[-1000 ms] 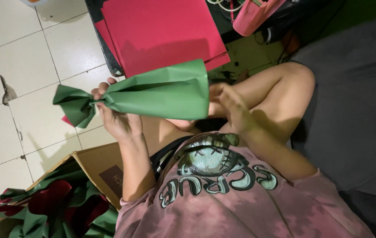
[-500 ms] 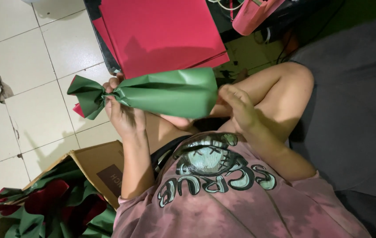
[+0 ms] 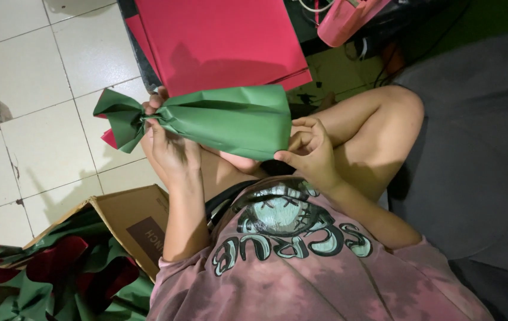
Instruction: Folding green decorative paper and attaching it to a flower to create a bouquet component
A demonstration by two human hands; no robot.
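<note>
Green paper cone (image 3: pixel 230 122) shifted rightward, red sheets (image 3: pixel 224 41) just behind.

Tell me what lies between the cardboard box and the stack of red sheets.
In the head view, the left hand lies between the cardboard box and the red sheets, pinching the neck of the green paper bag, with white floor tiles alongside.

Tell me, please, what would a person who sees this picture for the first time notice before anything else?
First comes the green paper bag in the middle, gathered at one end like a bow; the left hand pinches the gathered neck and the right hand holds the flat end. Behind it, red paper sheets lie stacked at the top. At the lower left, a cardboard box holds more green and red pieces.
</note>
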